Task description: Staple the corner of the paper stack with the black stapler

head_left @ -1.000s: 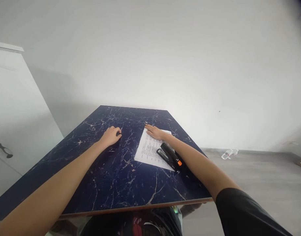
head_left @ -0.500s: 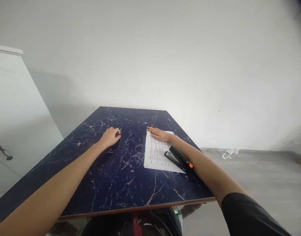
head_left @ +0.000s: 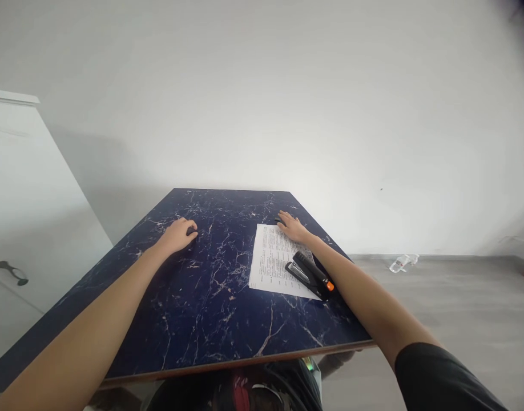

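Note:
My right hand (head_left: 293, 228) lies flat, its fingers stretched out over the far right corner of a stack of printed paper (head_left: 266, 262). By its fingertips is a small dark patch (head_left: 278, 220) that I cannot make out. A black stapler (head_left: 309, 274) with an orange end lies on the near right part of the paper, its two arms spread apart, close to my right forearm. To the left, my left hand (head_left: 178, 234) rests on the table with fingers loosely curled. Its thumb stands apart from the fingers, and nothing shows between them.
Both arms rest over a dark blue marble-patterned table (head_left: 219, 325) against a white wall. A white cabinet (head_left: 26, 188) with a dark handle (head_left: 11, 273) stands at the left. On the grey floor to the right lies a clear plastic item (head_left: 403, 263).
My right hand has slid right along the far edge of the paper, uncovering its far left corner. My left hand has shifted left, away from the paper.

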`<state>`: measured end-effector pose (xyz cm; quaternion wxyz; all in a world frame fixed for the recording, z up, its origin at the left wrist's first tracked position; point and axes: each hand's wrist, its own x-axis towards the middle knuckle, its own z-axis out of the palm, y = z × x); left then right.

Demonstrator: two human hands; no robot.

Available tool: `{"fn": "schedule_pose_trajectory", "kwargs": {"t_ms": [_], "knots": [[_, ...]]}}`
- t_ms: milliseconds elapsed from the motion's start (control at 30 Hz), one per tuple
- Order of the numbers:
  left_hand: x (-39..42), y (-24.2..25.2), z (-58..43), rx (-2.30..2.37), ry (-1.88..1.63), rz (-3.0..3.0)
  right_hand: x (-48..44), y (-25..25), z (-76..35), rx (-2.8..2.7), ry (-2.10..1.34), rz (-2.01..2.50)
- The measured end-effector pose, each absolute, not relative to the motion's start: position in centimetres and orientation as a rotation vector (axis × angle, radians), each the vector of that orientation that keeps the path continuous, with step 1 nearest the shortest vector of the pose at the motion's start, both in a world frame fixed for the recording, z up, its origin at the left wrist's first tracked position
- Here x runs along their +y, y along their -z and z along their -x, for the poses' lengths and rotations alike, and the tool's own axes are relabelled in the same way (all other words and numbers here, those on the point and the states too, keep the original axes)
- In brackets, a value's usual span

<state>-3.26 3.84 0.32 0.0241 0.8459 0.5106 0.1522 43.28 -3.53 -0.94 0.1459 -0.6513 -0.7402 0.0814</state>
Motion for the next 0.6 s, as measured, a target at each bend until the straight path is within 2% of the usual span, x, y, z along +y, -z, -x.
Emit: {"fn": "schedule_pose_trajectory", "kwargs": {"t_ms": [200, 433, 600], "knots": [[5.7, 0.2, 6.6, 1.57, -0.494, -2.555, -4.0, 1.7, -41.0, -2.195, -0.245, 2.05], [6.1, -0.5, 9.3, 1.836, -1.113, -1.997, -0.9, 2.4, -35.1, -2.251, -0.217, 1.982], [5.7, -0.1, 9.8, 1.988, -1.149, -1.858, 2.5, 1.7, -25.6, -2.296, -0.291, 1.825]]}}
